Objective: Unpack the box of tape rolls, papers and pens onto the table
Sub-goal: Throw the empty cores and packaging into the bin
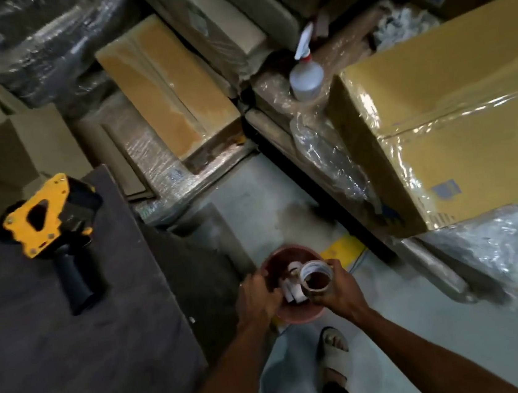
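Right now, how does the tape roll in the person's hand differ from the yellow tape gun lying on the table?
The tape roll is a plain pale ring, gripped by the right hand above the red container; the tape gun is yellow and black with a handle, and no hand touches it. The roll is small; the gun looks far bulkier. Both are for taping.

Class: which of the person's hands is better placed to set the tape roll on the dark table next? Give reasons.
Probably the right hand: it already grips the tape roll above the red container. The left hand, nearer the table, holds the container's rim.
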Demonstrator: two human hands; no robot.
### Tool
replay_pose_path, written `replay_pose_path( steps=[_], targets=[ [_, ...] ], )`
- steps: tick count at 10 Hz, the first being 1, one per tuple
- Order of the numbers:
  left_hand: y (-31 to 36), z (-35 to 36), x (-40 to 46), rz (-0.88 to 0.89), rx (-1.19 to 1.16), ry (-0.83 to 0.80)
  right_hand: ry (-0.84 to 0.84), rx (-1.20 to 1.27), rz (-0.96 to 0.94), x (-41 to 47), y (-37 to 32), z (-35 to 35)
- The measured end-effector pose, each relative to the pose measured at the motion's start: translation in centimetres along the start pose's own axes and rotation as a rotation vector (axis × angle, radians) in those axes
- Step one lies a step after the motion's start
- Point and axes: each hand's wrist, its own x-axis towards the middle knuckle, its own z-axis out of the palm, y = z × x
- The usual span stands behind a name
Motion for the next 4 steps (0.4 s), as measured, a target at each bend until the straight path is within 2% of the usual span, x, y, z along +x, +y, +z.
replay_pose_path(
  steps=[1,2,3,4],
  targets=[
    [-3.1,4.5,3.2,-0.116,0.100,-0.054,0.022,-0.044,0.057,3.0,4.6,3.9],
    [-4.8,7.3,4.9,-0.128,0.092,-0.042,-0.015,-0.064,0.093,5.2,8.5,7.3],
    [-6.6,10.1,6.3,-0.125,0.008,-0.033,-0.062,-0.075,0.123,6.7,11.2,10.9],
    [-7.2,11.7,7.2,-0.135,-0.085,-0.009,-0.066,-0.028,0.130,7.4,10.5,11.2]
  ],
)
